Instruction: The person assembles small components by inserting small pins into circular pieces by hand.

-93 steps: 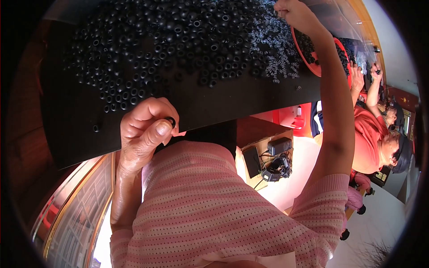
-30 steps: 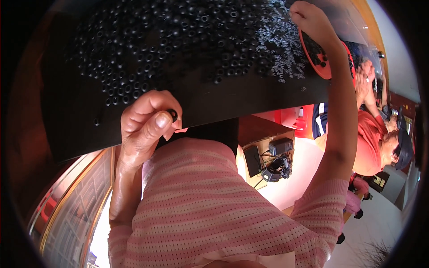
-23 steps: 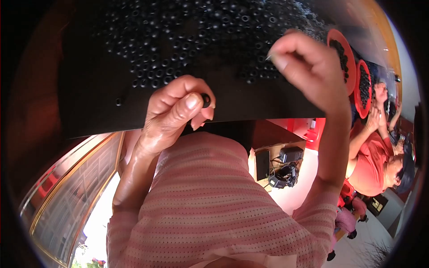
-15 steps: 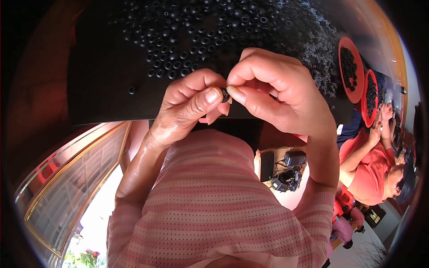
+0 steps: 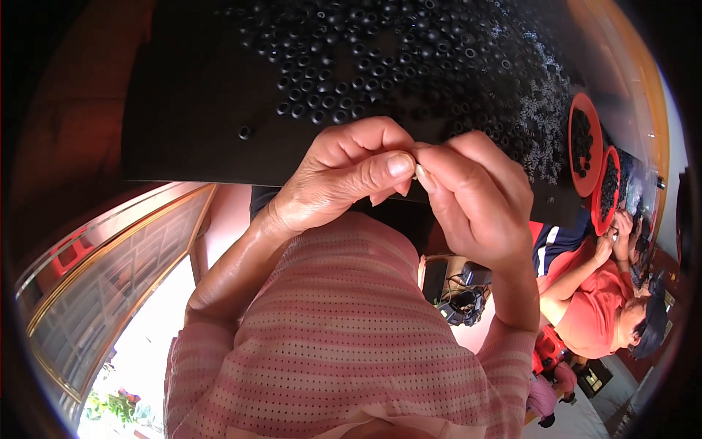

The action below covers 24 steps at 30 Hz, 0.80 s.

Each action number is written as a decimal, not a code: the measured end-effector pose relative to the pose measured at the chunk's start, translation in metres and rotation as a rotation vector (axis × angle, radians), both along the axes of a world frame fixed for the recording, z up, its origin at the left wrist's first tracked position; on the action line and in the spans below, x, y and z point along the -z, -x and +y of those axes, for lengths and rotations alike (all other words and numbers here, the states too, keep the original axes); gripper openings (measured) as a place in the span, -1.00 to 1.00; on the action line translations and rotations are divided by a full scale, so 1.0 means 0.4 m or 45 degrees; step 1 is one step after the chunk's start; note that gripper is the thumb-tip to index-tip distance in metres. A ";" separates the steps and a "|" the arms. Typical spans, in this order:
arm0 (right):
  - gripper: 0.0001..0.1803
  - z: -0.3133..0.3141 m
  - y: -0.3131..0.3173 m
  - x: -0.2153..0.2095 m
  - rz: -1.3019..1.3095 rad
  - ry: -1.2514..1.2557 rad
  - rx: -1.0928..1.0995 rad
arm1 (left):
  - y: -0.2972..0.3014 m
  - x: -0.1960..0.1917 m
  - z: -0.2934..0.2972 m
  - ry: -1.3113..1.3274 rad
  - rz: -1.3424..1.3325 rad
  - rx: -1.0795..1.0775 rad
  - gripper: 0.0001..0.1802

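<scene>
Above the near edge of the black table [image 5: 197,157], my two hands meet at their fingertips. My left hand [image 5: 355,168] is closed in a pinch, thumb against forefinger, on a small black round piece that the fingers now almost wholly cover. My right hand [image 5: 479,194] is closed too, its thumb and forefinger pressed against the left fingertips; what it pinches is hidden. Beyond my hands lie many small black ring-shaped pieces [image 5: 340,115], hollow in the middle. One lone black piece [image 5: 245,132] rests apart from them, to the left.
Small silvery-grey parts [image 5: 541,110] are heaped right of the rings. Farther right stand two red bowls [image 5: 575,161] holding dark pieces. A co-worker in a red shirt [image 5: 585,300] sits at the right. Black cables and adapters [image 5: 464,296] lie below the table edge.
Both hands appear farther right and slightly lower, and the whole scene has shifted in view. The right fingers have folded in closer, covering the black piece that showed between the fingertips before.
</scene>
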State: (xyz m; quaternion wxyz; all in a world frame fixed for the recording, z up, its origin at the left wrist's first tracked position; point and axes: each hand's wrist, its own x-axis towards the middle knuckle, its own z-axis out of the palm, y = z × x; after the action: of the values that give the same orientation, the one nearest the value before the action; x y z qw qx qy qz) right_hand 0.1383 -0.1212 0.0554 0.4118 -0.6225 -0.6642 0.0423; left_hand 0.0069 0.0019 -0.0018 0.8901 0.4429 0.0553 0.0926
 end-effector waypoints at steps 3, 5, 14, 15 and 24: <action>-0.56 0.005 0.030 0.025 -0.002 -0.085 0.064 | -0.003 0.009 0.000 0.034 -0.049 -0.025 -0.68; -0.54 -0.008 0.042 0.035 0.019 -0.052 0.083 | -0.004 0.008 0.001 0.058 -0.074 -0.038 -0.70; -0.70 0.019 0.006 0.009 0.121 -0.014 0.017 | 0.008 0.008 -0.015 -0.095 -0.089 -0.067 -0.66; -0.74 0.031 -0.020 0.010 0.044 -0.013 0.094 | 0.006 0.003 -0.013 -0.114 -0.067 -0.061 -0.66; -0.89 0.237 -0.181 0.068 -0.738 0.466 0.391 | -0.001 -0.008 -0.003 -0.040 -0.038 -0.065 -0.72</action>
State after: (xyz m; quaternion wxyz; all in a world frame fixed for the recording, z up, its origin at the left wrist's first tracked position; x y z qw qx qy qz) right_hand 0.2108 -0.0263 0.0283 0.0903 -0.7642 -0.6336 -0.0800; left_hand 0.0073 0.0008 0.0015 0.8811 0.4539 0.0518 0.1226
